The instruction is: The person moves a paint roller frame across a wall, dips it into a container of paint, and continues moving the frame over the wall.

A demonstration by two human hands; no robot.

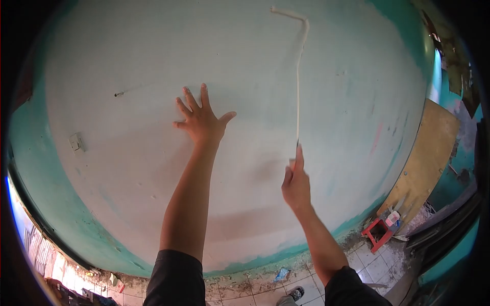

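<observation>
My left hand lies flat against the pale, whitish-painted wall, fingers spread, holding nothing. To its right, a thin cream-white strip, like a cable or narrow trim, runs down the wall from a bend near the top. My right hand is at the strip's lower end, its index finger pointing up along it and the other fingers curled. A small piece of something shows between thumb and index finger, too small to name. The palm side is hidden.
A wall socket and a small wall stub are at the left. At the lower right a red stool carries small items near a leaning wooden board. A blue scrap lies on the tiled floor by my foot.
</observation>
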